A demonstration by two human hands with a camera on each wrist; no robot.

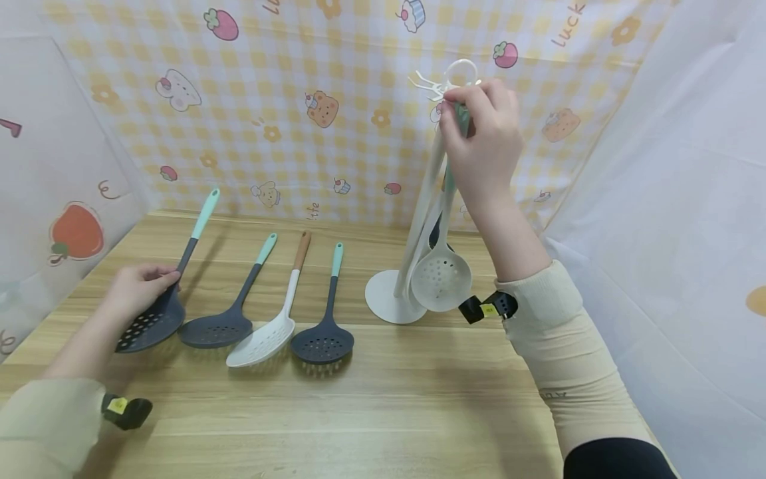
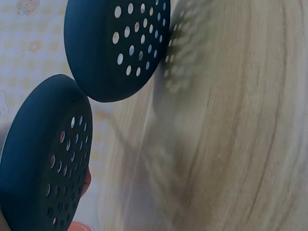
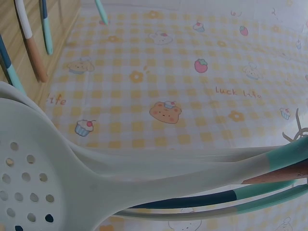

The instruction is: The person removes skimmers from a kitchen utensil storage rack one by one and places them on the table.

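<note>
At the far left, my left hand (image 1: 140, 286) grips the neck of a dark skimmer (image 1: 170, 309) with a mint handle tip. Its perforated head fills the left edge of the left wrist view, a fingertip (image 2: 87, 182) showing behind it. High on the right, my right hand (image 1: 487, 133) pinches the green handle end of a cream skimmer (image 1: 441, 276) beside the top hooks of a white utensil stand (image 1: 427, 179). That skimmer hangs down along the pole; whether its handle is on a hook is hidden by my fingers. Other utensils (image 3: 192, 201) hang behind it.
Between the left hand and the stand lie a dark perforated turner (image 1: 215, 329), a white slotted spoon (image 1: 263, 339) with a brown handle, and another dark skimmer (image 1: 323, 342). The stand's round base (image 1: 389, 303) sits near the checked cloth backdrop (image 1: 359, 133).
</note>
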